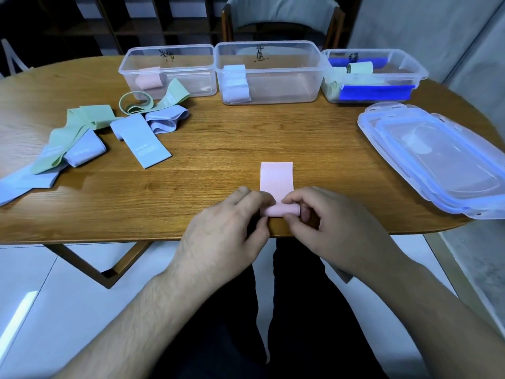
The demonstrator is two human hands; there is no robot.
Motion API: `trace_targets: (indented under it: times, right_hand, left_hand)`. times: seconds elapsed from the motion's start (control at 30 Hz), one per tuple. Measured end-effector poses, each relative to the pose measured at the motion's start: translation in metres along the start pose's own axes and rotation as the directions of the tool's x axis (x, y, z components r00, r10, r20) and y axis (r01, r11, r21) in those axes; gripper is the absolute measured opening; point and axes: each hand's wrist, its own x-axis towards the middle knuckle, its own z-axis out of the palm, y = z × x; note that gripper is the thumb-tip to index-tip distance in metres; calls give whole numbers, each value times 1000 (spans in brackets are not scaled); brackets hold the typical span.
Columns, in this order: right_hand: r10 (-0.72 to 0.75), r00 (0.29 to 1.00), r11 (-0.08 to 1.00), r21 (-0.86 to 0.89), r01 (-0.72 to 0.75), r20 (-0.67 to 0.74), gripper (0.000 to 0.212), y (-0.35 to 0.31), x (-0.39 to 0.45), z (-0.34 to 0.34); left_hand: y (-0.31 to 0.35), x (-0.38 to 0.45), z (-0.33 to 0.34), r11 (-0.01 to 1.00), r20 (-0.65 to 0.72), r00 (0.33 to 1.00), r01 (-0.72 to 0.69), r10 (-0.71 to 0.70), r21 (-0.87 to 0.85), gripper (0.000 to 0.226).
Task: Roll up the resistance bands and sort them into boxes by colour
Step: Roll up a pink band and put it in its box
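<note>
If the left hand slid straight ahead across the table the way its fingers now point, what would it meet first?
The left hand points up and slightly right, so it would likely run along the flat tail of the pink band it is rolling. Beyond that is bare table, then probably the middle box; depth is uncertain.

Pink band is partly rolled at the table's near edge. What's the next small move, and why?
Probably keep rolling forward: both hands, left and right, pinch the started roll of the pink band, whose flat tail lies unrolled on the table. The pink roll's box comes afterwards.
</note>
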Motion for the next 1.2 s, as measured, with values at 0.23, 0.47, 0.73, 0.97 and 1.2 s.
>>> trace_targets:
  times: [0.23, 0.47, 0.73, 0.97, 1.2]
  right_hand:
    - [-12, 1000, 1000, -12, 12, -6, 29, -1, 2, -1]
    - [-4, 1000, 999, -36, 4, -16, 20, 0, 4, 0]
    - [23, 1000, 999, -30, -23, -6, 25, 3, 11, 0]
    - [-22, 999, 999, -45, 20, -41, 23, 5, 12, 0]
    - [-5, 1000, 999, -34, 5, 9, 21, 7, 19, -3]
  left_hand:
    - [-2, 6, 1, 999, 15, 999, 44, -44, -9, 33]
    - [-4, 9, 0, 998, 27, 999, 41, -40, -37, 36]
    - [-5, 10, 2, 999, 4, 999, 34, -34, -15, 30]
    - [-6, 17, 2, 998, 21, 998, 54, -55, 25, 30]
    - [-3, 24, -2, 996, 51, 998, 28, -32, 83, 37]
